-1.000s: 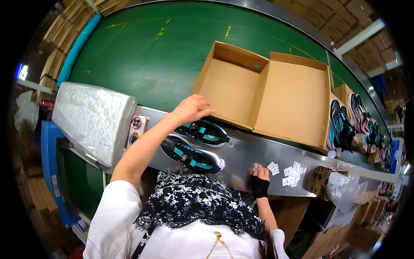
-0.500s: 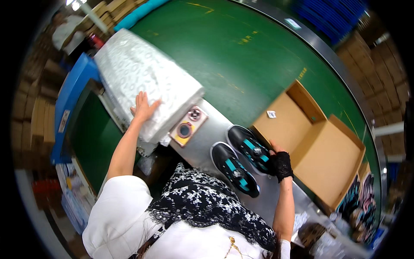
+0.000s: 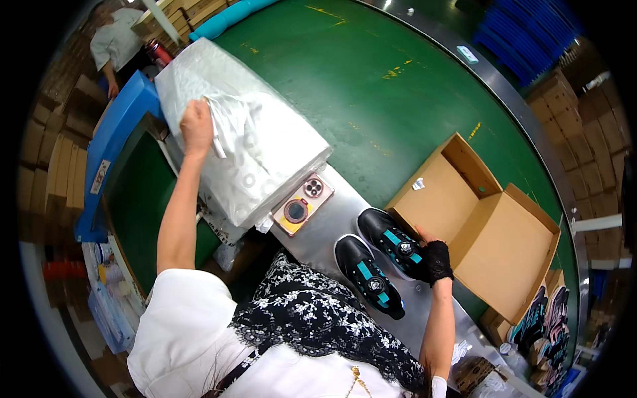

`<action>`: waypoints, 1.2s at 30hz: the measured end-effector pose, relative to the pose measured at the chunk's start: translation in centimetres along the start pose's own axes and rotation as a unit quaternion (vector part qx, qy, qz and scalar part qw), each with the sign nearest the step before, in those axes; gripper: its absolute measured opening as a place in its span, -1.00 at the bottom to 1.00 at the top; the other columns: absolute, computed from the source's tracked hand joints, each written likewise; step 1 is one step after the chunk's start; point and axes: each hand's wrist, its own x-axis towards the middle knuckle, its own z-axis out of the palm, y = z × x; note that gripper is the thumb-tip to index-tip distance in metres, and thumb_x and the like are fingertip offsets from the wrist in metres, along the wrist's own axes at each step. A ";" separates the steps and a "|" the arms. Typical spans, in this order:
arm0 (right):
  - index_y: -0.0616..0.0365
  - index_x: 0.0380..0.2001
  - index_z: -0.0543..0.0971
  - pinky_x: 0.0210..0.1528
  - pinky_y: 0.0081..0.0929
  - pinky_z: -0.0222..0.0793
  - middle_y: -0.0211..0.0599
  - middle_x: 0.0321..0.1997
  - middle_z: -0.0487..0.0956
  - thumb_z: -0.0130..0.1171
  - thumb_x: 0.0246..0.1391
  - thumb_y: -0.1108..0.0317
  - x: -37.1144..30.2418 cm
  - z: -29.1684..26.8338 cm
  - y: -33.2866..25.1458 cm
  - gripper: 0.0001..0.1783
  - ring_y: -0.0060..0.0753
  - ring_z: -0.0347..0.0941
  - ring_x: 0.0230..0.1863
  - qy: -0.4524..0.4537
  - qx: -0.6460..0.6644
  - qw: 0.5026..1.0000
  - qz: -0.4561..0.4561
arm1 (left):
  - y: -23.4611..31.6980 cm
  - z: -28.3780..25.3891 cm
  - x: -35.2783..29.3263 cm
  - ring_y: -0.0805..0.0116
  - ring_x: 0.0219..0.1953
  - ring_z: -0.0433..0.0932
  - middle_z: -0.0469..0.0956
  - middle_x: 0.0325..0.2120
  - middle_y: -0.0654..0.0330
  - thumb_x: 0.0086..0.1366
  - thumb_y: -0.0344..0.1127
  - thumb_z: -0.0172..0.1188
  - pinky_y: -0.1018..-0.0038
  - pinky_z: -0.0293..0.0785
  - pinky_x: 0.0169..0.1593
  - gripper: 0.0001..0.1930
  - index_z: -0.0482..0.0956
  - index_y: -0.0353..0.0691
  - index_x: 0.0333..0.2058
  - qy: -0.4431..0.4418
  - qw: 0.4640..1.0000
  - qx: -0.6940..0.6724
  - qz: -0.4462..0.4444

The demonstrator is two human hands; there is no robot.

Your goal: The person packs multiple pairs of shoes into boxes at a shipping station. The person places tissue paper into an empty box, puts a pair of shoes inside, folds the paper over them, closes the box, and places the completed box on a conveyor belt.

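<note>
A thick stack of white patterned wrapping paper (image 3: 265, 142) lies at the left. My left hand (image 3: 197, 127) is closed on its top sheet, which is creased and drawn up at the fingers. On the metal ledge at my front rest two black shoes with teal straps and round dials, a far shoe (image 3: 391, 239) and a near shoe (image 3: 369, 278). My right hand (image 3: 432, 255), in a black lace fingerless glove, is closed about the heel end of the far shoe; some fingers are hidden. Right beside it stands an open brown shoebox (image 3: 507, 249) with a small white slip inside.
A phone in a clear case (image 3: 302, 207) lies between paper and shoes. Beyond runs a green conveyor belt (image 3: 345, 79) with a metal rim. A blue frame (image 3: 109, 156) stands at the left; more shoes (image 3: 547, 325) are at the right. Another person (image 3: 119, 43) stands far left.
My left hand lay spread flat on the paper; now it has moved farther away and closed on the top sheet, wrinkling it. My right hand stays at the far shoe. The view has shifted slightly.
</note>
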 end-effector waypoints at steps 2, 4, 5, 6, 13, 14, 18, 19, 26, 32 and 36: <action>0.06 -0.06 0.41 -0.12 -0.29 0.29 0.05 -0.20 0.46 -0.06 -0.14 0.51 0.3 0.5 0.9 -0.54 -0.01 0.39 -0.15 -0.010 0.001 1.000 0.020 | 6.2 -0.8 0.5 0.45 -0.51 0.37 0.44 -0.57 0.18 0.24 -0.22 -0.08 0.52 0.30 -0.38 -0.75 0.42 -0.29 -0.45 -0.031 0.977 -0.206 -0.054; 0.08 -0.02 0.37 -0.12 -0.29 0.29 0.06 -0.20 0.45 0.04 -0.19 0.47 -0.3 -0.4 0.6 -0.48 0.02 0.38 -0.18 -0.014 -0.002 1.000 -0.016 | 12.9 -1.4 -1.4 0.66 -0.40 0.32 0.41 -0.45 0.38 0.28 -0.28 -0.11 0.69 0.26 -0.31 -0.81 0.43 -0.22 -0.38 -0.136 0.890 -0.425 -0.096; 0.10 0.00 0.34 -0.11 -0.29 0.29 0.07 -0.19 0.44 0.10 -0.21 0.44 -0.9 -1.3 -0.5 -0.44 0.05 0.37 -0.18 0.004 -0.004 0.998 -0.063 | 16.7 -1.4 -3.0 0.65 -0.40 0.33 0.41 -0.45 0.36 0.27 -0.28 -0.12 0.69 0.26 -0.31 -0.81 0.43 -0.22 -0.38 -0.169 0.865 -0.465 -0.084; 0.12 0.01 0.32 -0.10 -0.28 0.29 0.06 -0.15 0.42 0.17 -0.27 0.40 -1.1 -1.4 -1.1 -0.37 0.03 0.37 -0.17 0.066 0.010 0.993 -0.096 | 18.9 -0.7 -4.5 0.66 -0.40 0.33 0.41 -0.42 0.35 0.27 -0.27 -0.12 0.70 0.26 -0.32 -0.81 0.43 -0.23 -0.36 -0.178 0.859 -0.477 -0.049; 0.22 -0.16 0.38 -0.35 -0.47 0.28 -0.24 -0.31 0.42 0.23 -0.19 0.29 -5.2 -7.5 -6.1 -0.53 -0.40 0.35 -0.40 0.207 0.402 0.891 -0.041 | 36.4 5.0 -18.0 0.57 -0.42 0.23 0.31 -0.48 0.31 0.24 -0.33 -0.04 0.65 0.23 -0.36 -0.85 0.31 -0.29 -0.29 -0.456 0.674 -0.578 0.060; 0.18 -0.29 0.43 -0.59 -0.58 0.24 -0.37 -0.45 0.39 0.10 -0.02 0.30 -5.4 -7.7 -5.7 -0.76 -0.55 0.28 -0.61 0.272 0.598 0.751 0.069 | 37.4 5.0 -19.0 0.53 -0.33 0.29 0.34 -0.39 0.25 0.24 -0.25 -0.01 0.61 0.30 -0.27 -0.73 0.30 -0.34 -0.20 -0.530 0.626 -0.569 0.055; 0.23 -0.39 0.47 -0.46 -0.62 0.45 -0.35 -0.43 0.47 0.25 -0.17 0.38 -7.9 -11.3 2.1 -0.75 -0.49 0.42 -0.50 0.587 0.556 0.565 0.164 | 38.4 4.8 -21.0 0.00 0.02 0.26 0.24 -0.05 -0.17 0.15 -0.16 0.10 0.34 0.23 0.03 -0.57 0.36 -0.40 -0.12 -0.429 0.708 -0.504 0.246; 0.23 -0.41 0.49 -0.43 -0.65 0.44 -0.35 -0.46 0.48 0.26 -0.18 0.36 -9.6 -12.5 3.7 -0.75 -0.51 0.42 -0.48 0.636 0.548 0.518 0.164 | 37.7 5.3 -21.0 0.00 0.02 0.26 0.24 -0.05 -0.17 0.15 -0.16 0.10 0.34 0.23 0.03 -0.57 0.36 -0.40 -0.12 -0.432 0.706 -0.504 0.248; 0.32 -0.28 0.42 -0.25 -0.57 0.37 -0.26 -0.42 0.49 0.15 -0.05 0.35 -20.0 -13.2 14.9 -0.71 -0.40 0.41 -0.31 0.705 0.549 0.442 0.076 | 27.9 12.1 -20.4 -0.06 0.20 -0.03 0.12 0.08 -0.13 0.13 0.08 -0.02 -0.24 -0.17 0.08 -0.46 0.40 -0.24 -0.08 -0.383 0.794 -0.048 0.470; 0.26 -0.35 0.39 -0.34 -0.49 0.33 -0.24 -0.39 0.49 0.05 0.01 0.44 -23.4 -9.9 18.1 -0.86 -0.39 0.39 -0.34 0.661 0.670 0.336 0.049 | 19.9 17.1 -13.6 -0.06 0.16 0.04 0.10 0.10 -0.11 0.06 0.20 -0.02 -0.17 -0.09 0.09 -0.38 0.40 -0.16 -0.05 -0.429 0.856 -0.005 0.287; 0.23 -0.35 0.39 -0.34 -0.47 0.33 -0.25 -0.38 0.50 0.03 0.01 0.48 -24.6 -8.7 20.4 -0.89 -0.39 0.42 -0.29 0.634 0.683 0.360 0.042 | 18.7 15.7 -10.6 0.00 0.04 0.24 0.33 -0.04 -0.04 -0.05 0.08 0.18 -0.03 0.11 0.02 -0.42 0.44 -0.13 -0.09 -0.784 0.603 0.015 0.146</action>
